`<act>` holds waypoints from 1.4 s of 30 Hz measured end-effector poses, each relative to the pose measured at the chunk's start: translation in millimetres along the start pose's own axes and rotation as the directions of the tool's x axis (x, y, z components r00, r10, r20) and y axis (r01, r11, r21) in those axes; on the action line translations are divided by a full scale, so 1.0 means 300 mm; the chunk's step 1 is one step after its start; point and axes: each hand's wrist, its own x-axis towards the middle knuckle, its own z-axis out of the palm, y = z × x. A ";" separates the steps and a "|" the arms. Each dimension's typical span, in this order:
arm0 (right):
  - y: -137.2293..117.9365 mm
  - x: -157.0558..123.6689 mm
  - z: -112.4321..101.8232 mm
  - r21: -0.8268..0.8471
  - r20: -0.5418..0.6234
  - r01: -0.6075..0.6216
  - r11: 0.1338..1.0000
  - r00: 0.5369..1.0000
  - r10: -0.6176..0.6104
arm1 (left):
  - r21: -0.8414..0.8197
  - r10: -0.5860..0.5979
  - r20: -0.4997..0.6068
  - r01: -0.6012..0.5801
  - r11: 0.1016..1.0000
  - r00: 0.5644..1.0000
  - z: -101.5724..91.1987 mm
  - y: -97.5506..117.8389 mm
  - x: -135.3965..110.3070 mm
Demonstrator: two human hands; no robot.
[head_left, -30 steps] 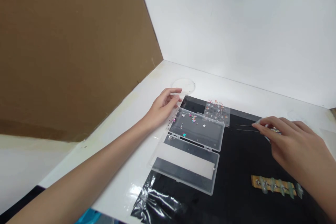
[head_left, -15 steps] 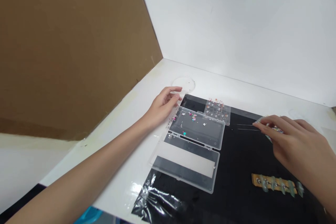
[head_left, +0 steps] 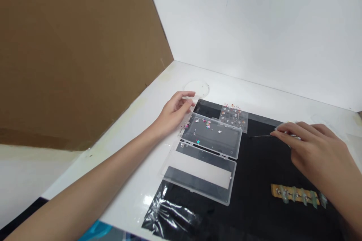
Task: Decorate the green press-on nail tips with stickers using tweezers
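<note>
My right hand [head_left: 313,147] grips a pair of fine metal tweezers [head_left: 263,136], whose pinched tips point left over a black mat [head_left: 271,169]. Nothing shows between the tips. My left hand [head_left: 174,113] holds nothing and rests beside the corner of an open clear plastic case [head_left: 212,135], with small glittery pieces scattered in and around it. The case's clear lid [head_left: 198,180] lies flat, nearer to me. Behind the case is a clear sheet of small decorations [head_left: 234,118]. A tan strip with several translucent green pieces [head_left: 295,195] lies below my right hand.
A round clear disc [head_left: 197,89] lies on the white tabletop [head_left: 141,180] beyond my left hand. A brown cardboard panel [head_left: 70,52] stands at the left, and a white wall [head_left: 254,19] at the back. Crumpled clear plastic [head_left: 172,211] lies at the mat's near corner.
The tweezer tips, apart before, are now pinched together. My right hand has shifted slightly. My left hand has barely moved.
</note>
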 end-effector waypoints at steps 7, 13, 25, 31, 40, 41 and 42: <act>0.004 -0.006 -0.013 0.011 0.001 -0.001 1.000 1.000 0.001 | 0.015 -0.001 -0.004 0.001 1.000 1.000 -0.002 -0.011 0.001; 0.004 0.008 -0.003 0.016 -0.022 0.027 1.000 0.999 -0.026 | 0.018 -0.010 -0.008 0.010 1.000 1.000 -0.002 -0.007 -0.002; -0.013 0.016 -0.008 0.015 -0.022 0.013 1.000 1.000 -0.013 | 0.017 -0.009 0.004 0.009 1.000 1.000 -0.004 -0.001 -0.002; -0.012 0.010 -0.023 0.055 -0.025 -0.032 0.998 0.999 0.034 | 0.023 -0.002 0.008 0.002 1.000 1.000 -0.002 -0.001 -0.001; 0.010 -0.020 -0.054 0.072 -0.026 0.016 0.997 1.000 -0.014 | 0.019 0.018 0.005 -0.018 1.000 1.000 -0.002 -0.009 0.002; 0.002 -0.041 -0.064 0.085 -0.037 -0.001 0.996 0.999 0.004 | 0.022 0.018 0.008 -0.019 1.000 1.000 -0.003 -0.010 0.003; -0.009 -0.068 -0.074 0.106 -0.041 -0.034 0.994 0.998 0.038 | 0.028 0.017 0.010 -0.017 0.999 1.000 -0.004 -0.011 0.003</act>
